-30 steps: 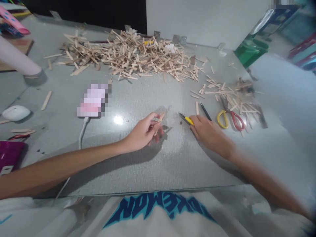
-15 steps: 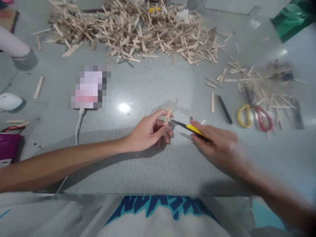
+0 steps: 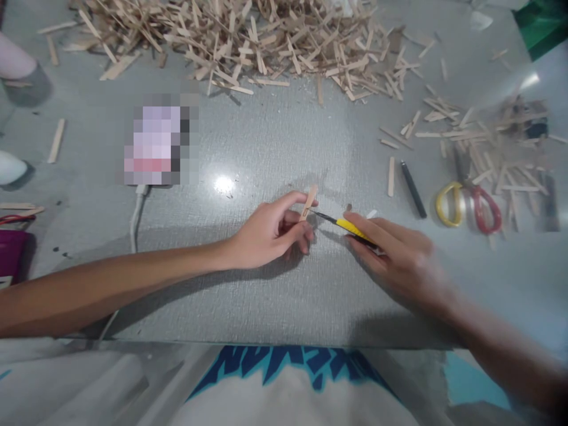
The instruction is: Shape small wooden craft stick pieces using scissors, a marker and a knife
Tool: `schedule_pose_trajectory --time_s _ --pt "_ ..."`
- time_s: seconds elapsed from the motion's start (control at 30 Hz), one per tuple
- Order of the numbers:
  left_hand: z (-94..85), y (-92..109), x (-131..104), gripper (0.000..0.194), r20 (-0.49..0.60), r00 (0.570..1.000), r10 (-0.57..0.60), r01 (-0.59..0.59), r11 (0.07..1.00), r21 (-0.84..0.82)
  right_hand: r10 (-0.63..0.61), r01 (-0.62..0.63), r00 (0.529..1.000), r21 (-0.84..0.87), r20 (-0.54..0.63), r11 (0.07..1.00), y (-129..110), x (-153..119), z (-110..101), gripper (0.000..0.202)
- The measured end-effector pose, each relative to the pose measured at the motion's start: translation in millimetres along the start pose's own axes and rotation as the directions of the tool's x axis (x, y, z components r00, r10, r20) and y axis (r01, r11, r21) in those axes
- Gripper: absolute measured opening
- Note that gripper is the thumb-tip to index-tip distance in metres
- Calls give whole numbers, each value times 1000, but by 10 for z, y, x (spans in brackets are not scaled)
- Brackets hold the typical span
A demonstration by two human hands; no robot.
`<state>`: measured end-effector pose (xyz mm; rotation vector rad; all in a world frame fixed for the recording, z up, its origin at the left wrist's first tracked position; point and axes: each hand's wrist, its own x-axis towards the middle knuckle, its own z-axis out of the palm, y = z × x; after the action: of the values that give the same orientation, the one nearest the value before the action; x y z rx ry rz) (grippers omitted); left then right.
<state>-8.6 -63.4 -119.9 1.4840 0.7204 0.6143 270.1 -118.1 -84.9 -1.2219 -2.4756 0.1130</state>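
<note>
Between the thumb and fingers of my left hand [image 3: 270, 234] is a short wooden stick [image 3: 310, 198], tilted, with a small dark rectangular mark near its lower end. My right hand [image 3: 390, 248] grips a yellow and black pen-like tool [image 3: 348, 227] with a thin dark tip. That tip points left and lies at the stick's right edge, by the mark; whether it touches cannot be made out. Both hands are over the middle of the grey table [image 3: 266, 307].
A large pile of wooden sticks [image 3: 266, 47] spreads along the back. Right of my hands lie a black pen-like tool [image 3: 413, 189], scissors [image 3: 486, 210] and more sticks [image 3: 488, 154]. At left are a blurred-out device [image 3: 155, 145] with a white cable [image 3: 134, 222] and a purple object [image 3: 15, 257].
The tool's tip has come closer to the stick, near the mark. The view has shifted, so the pile and device appear higher in the picture. Both hands keep their holds.
</note>
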Motion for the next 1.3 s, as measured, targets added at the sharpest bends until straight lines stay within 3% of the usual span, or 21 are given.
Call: schedule_pose_trajectory --time_s 0.23,0.37,0.53,0.73,0.9,1.0,1.07,1.23,1.3 --pt "3 -4 10 22 -2 1000 4 -4 1000 8 -27 30 999 -64 44 998 15 5 -36 35" --pt "6 4 5 21 7 998 68 -68 991 112 -105 145 983 -291 148 946 -21 -24 -108 47" --pt "3 -29 -2 19 44 987 151 -158 943 294 -57 193 957 -480 284 856 -145 19 -197 62" --pt "-1 -122 16 30 81 979 186 -203 901 383 9 156 907 -355 420 922 -200 162 -337 42" --pt "9 -170 23 26 84 979 186 -204 896 395 29 154 925 -445 379 882 -199 225 -336 50" --pt "19 -197 16 31 68 984 167 -180 903 390 41 37 918 -187 395 982 -109 276 -295 32" --pt "26 -206 13 35 69 984 165 -179 901 394 32 -1 918 -80 396 997 -80 292 -294 28" --pt "40 -170 29 25 53 986 156 -164 905 394 17 132 938 -402 346 906 -223 268 -342 49" --pt "44 -145 37 20 34 990 136 -138 913 383 32 116 928 -369 371 922 -231 295 -343 46"
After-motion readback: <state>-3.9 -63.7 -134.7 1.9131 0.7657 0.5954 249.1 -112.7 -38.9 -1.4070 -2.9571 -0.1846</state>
